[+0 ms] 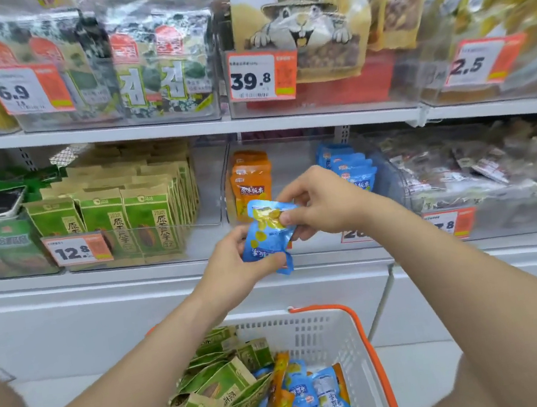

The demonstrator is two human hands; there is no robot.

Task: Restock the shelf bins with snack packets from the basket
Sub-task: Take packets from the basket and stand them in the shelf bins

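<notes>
Head view, held: left grip (pixel 234 268) and right grip (pixel 321 203) both pinched one blue chestnut packet (pixel 269 237), above the basket (pixel 317 336), just before the clear bin (pixel 292 163).
Done: bin looked partly stocked.
Left: basket held many packets.

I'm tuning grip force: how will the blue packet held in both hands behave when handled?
The blue packet probably flexes: its lower edge bends below the left hand. Likely light: the right hand merely pinches its top. Its glossy film may be slippery.
</notes>
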